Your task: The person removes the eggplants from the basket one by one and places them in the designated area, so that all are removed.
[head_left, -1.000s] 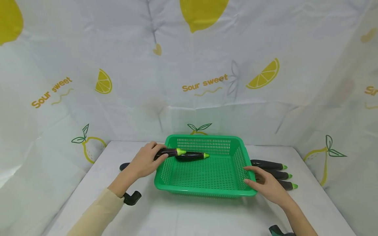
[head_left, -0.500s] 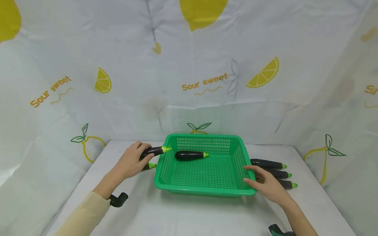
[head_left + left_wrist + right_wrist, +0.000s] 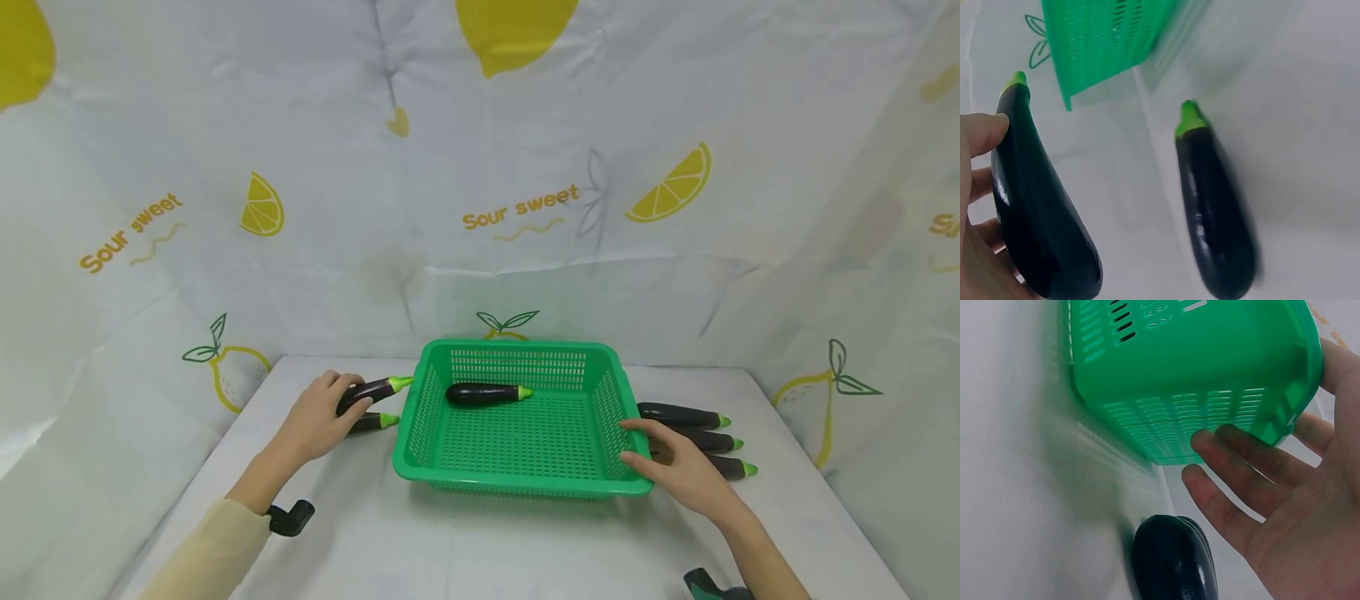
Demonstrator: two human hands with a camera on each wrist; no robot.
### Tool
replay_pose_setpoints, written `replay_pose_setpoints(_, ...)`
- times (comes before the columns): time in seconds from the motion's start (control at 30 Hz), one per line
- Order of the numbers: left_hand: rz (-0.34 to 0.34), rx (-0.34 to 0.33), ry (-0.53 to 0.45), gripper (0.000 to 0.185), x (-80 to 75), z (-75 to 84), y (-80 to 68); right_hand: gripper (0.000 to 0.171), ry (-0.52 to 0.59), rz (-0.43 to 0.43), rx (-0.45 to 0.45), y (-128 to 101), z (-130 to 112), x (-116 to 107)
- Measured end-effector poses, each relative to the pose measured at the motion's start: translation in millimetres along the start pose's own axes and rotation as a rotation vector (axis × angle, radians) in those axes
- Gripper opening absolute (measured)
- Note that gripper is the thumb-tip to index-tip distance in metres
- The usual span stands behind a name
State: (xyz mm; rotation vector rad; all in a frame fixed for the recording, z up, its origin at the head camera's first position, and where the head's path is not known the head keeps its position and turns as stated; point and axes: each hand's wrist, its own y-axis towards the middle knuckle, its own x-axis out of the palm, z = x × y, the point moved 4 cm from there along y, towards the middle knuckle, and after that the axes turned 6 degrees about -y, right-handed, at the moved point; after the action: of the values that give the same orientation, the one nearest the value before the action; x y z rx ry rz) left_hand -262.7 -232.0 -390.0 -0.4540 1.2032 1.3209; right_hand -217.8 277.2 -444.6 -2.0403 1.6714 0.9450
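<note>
My left hand (image 3: 318, 412) grips a dark purple eggplant (image 3: 1041, 200) with a green stem, held just left of the basket. Thumb and fingers wrap its side, and the stem points toward the basket. Below it a second eggplant (image 3: 1213, 206) lies on the table, partly hidden by the hand in the head view. The green plastic basket (image 3: 517, 487) stands in the middle, with one eggplant (image 3: 487, 394) lying inside near its back left. My right hand (image 3: 686, 471) holds the basket's right rim, thumb over the edge and fingers against the outer wall.
Several eggplants (image 3: 682, 415) lie side by side on the table right of the basket, partly behind the right hand. The white table (image 3: 450, 550) ends at a lemon-print curtain (image 3: 525, 275) behind. Each wrist wears a black device (image 3: 292, 518).
My left hand has moved left from over the basket's left rim, carrying the eggplant with it. The stem of the eggplant on the table now shows. The right hand stays at the rim.
</note>
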Motion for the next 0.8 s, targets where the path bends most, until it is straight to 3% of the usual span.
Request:
replay_pose_setpoints(0.53, -0.033, -0.128, -0.011, 0.035, 25.7, -29.7, -21.5, 0.051, 0.038, -0.022, 0.020, 0, -1, 0)
replay_pose_setpoints(0.8, -0.098, -0.151, 0.027, 0.034, 37.9, -39.2, -26.6, 0.051, 0.013, -0.006, 0.022, -1, -1, 1)
